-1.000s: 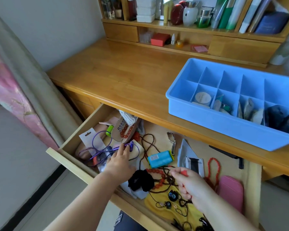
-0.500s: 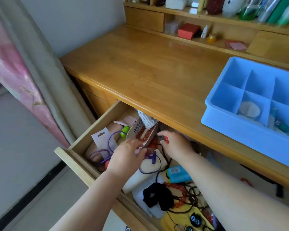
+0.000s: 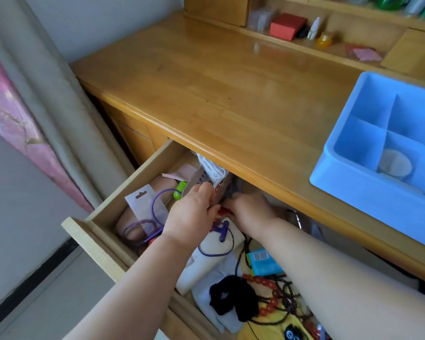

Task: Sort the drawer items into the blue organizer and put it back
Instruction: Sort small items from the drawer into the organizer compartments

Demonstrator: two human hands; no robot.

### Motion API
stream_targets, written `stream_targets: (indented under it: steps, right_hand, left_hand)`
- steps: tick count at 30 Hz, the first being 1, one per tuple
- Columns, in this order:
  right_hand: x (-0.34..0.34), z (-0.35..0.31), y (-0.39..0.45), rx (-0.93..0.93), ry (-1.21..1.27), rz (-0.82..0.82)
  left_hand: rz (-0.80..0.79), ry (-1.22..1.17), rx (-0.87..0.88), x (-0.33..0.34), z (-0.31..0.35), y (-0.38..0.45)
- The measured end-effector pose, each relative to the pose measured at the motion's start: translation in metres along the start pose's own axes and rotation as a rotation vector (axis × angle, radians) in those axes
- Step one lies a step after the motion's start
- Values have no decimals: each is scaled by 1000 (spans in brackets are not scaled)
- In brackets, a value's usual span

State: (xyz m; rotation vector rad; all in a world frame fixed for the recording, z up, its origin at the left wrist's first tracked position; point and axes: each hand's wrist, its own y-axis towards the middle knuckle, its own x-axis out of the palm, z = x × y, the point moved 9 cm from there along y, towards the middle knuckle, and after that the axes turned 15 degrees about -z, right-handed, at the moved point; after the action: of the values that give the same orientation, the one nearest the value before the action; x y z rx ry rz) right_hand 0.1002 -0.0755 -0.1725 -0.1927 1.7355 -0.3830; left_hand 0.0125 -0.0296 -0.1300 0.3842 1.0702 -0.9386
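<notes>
Desk (image 3: pixel 231 77): blue organizer (image 3: pixel 368 192) long axis toward right; hands in drawer (image 3: pixel 96 236), grips unclear.

I am seeing the blue organizer (image 3: pixel 368 190) running off the right edge, most compartments out of view. The worktop (image 3: pixel 231 94) is hiding the drawer's (image 3: pixel 88 239) back. My right hand's (image 3: pixel 252 212) fingertips are tucking behind a cardboard packet (image 3: pixel 201 177), so its grip is unclear. The shelf bottles (image 3: pixel 388 1) are blurring at the top edge.

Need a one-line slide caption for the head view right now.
Both hands, left and right, reach into the cluttered open drawer; blue organizer waits on the desk.
</notes>
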Motion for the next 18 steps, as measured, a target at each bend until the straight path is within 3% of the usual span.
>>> stream_targets:
  steps: [4, 9, 13, 18]
  right_hand:
    - [1, 9, -15, 47, 91, 71]
    - [9, 37, -58, 196, 494, 143]
    - [25, 39, -103, 230, 1031, 104]
    - [32, 25, -151, 222, 1168, 34]
  left_hand:
    - [-197, 135, -179, 14, -23, -10]
    - [-250, -35, -264, 19, -35, -24]
    - [-323, -29, -226, 28, -30, -30]
    - [-596, 341, -19, 49, -7, -22]
